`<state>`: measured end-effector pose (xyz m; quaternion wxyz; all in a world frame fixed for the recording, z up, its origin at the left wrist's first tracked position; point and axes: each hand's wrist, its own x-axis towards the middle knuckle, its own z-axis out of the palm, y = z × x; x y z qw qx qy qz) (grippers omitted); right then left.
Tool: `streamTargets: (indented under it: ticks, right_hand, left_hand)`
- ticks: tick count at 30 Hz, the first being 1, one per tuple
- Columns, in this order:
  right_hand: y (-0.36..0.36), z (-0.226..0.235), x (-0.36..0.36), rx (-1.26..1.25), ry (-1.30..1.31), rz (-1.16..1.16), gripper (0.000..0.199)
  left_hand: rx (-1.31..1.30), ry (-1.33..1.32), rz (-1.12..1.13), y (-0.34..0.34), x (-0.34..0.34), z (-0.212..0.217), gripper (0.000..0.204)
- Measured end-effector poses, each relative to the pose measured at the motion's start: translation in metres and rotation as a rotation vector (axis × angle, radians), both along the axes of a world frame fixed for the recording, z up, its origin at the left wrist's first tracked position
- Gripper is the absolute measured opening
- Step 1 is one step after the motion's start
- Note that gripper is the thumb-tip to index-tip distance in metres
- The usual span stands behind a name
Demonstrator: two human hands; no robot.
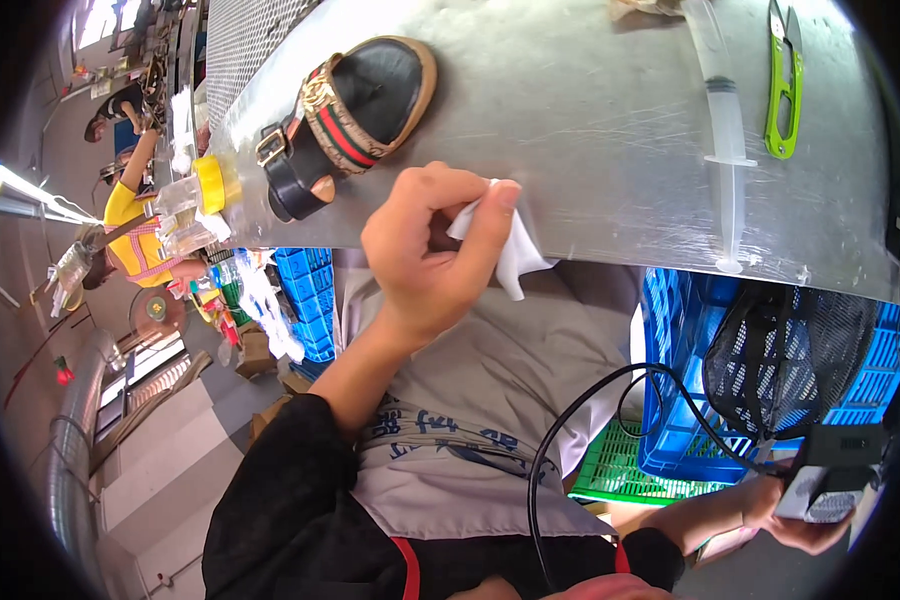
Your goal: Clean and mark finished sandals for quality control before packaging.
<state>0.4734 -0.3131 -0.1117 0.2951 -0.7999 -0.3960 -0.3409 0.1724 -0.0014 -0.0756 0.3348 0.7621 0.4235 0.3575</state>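
Nearest the lens, at the bottom of the frame, lay the person's dark sleeves and grey apron. From there the left hand point(425, 255) rose to the picture's centre, its fingers point(495, 215) pinched together on a white wipe point(515, 260) at the near edge of the metal counter point(590, 130). The wipe looked thin, soft and very light; it would crumple rather than resist, and was best taken by a bunched fold, as it was here, with its loose corner hanging free below the counter's edge.

At lower right the right hand point(805, 515) was closed around a small grey device point(825, 485) with a black cable point(590, 420) looping off it; what the device was could not be made out.

Just up and left of the wipe lay a black sandal point(355, 110) with a striped strap and tan sole. A clear syringe point(730, 140) and green snips point(785, 85) lay at upper right, well apart from the hand. Blue crates point(690, 400) and a black fan point(795, 360) sat under the counter. The counter's far end was cut off by the rim, and another person in yellow point(135, 240) at far left was small and distorted.
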Motion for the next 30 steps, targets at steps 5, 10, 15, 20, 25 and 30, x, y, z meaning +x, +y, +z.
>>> streamTargets:
  ticks: [5,10,15,20,25,30]
  right_hand:
    - [-0.014,-0.005,0.015,-0.009,0.145,0.159,0.09]
    - [-0.008,-0.016,0.025,0.013,0.294,0.352,0.087]
    - [0.005,-0.022,0.037,0.03,0.423,0.551,0.085]
    - [0.005,-0.009,0.044,0.0,0.547,0.717,0.082]
    - [0.002,0.055,0.052,-0.095,0.638,0.835,0.081]
    - [0.071,0.046,0.004,0.675,0.727,0.347,0.068]
  left_hand:
    - [0.024,0.092,0.007,0.002,-0.002,0.002,0.016]
    - [0.059,0.115,0.026,0.001,-0.002,0.004,0.017]
    - [0.044,0.102,0.005,0.001,0.0,0.003,0.017]
    - [0.021,0.109,0.035,0.0,0.007,0.004,0.016]
    - [-0.058,0.062,0.105,-0.001,0.01,0.021,0.015]
    - [-0.114,0.038,0.042,-0.001,0.019,0.013,0.014]
